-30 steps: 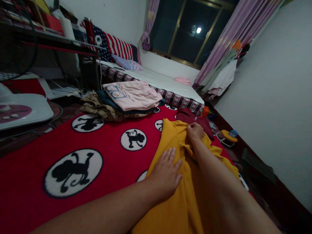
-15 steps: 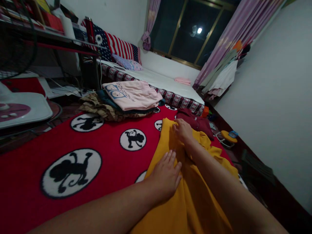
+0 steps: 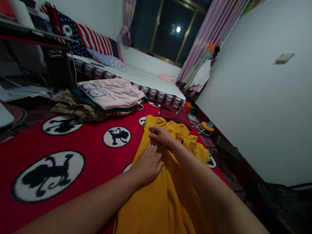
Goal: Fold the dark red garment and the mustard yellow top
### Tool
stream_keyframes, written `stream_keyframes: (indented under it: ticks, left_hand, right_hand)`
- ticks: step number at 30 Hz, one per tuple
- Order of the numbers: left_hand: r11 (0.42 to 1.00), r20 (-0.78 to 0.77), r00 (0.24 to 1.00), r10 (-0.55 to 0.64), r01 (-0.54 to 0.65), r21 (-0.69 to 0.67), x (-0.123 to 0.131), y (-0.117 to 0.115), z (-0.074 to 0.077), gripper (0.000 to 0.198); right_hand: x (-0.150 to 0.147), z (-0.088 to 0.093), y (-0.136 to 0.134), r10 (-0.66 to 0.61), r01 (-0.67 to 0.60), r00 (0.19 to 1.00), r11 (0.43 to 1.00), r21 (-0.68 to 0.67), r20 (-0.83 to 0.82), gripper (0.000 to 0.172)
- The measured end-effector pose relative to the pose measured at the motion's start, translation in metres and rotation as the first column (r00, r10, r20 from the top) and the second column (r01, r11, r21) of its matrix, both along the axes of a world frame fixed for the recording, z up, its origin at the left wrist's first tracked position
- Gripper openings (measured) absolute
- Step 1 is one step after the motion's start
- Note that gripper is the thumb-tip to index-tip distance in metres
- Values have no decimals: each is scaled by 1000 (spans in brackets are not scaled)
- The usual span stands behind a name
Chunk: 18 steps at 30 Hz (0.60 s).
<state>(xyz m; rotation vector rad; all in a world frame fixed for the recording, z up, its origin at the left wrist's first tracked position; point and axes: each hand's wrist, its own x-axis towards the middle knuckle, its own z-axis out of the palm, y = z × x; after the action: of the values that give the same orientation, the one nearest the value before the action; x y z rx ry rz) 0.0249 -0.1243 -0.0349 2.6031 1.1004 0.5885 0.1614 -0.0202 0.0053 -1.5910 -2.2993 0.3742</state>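
Observation:
A long mustard-yellow dress (image 3: pixel 156 201) with gathered, ruffled parts lies over the red blanket (image 3: pixel 97 175), which carries black monkey figures in white circles. My left hand (image 3: pixel 148 165) rests flat on the dress, fingers stretched forward. Just beyond it, my right hand (image 3: pixel 161 136) touches the dress near its far left edge, thumb and fingers apart and slightly bent. Past the far end of the dress lies a folded maroon garment (image 3: pixel 175 115). To the left is a stack of folded clothes with a pink printed shirt (image 3: pixel 114 92) on top and a brown patterned cloth (image 3: pixel 75 107) underneath.
Behind the blanket stands a low bed (image 3: pixel 136 76) with a striped cushion and a pillow. A cluttered desk (image 3: pixel 36 35) is at the left. Along the right wall (image 3: pixel 255 107) are a yellow-topped stool (image 3: pixel 207 126) and a dark green folding seat (image 3: pixel 226 148).
The view has swung to the right, so the room appears further left. My right hand has drawn back from the dress's far end toward my left hand, which stays flat on the fabric.

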Motion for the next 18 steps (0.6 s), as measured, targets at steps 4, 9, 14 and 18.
stream_keyframes:
  ticks: [4,9,14,18]
  left_hand:
    - [998,22,1000,8,-10,56,1,1,-7,49]
    - [998,-6,999,32,-32,59,3,0,-5,49]
    - [997,-24,999,39,-38,64,2,-3,1,54]
    - [997,-39,999,32,-29,70,1,-2,1,51]
  right_hand:
    - [65,24,-47,-151,240,936,935,262,-317,29]
    - [157,36,-86,-429,458,850,889,25,-304,44]
    - [191,19,-105,-387,367,897,921,-127,-211,24]
    - [207,28,-108,-541,607,781,774,178,-311,16]
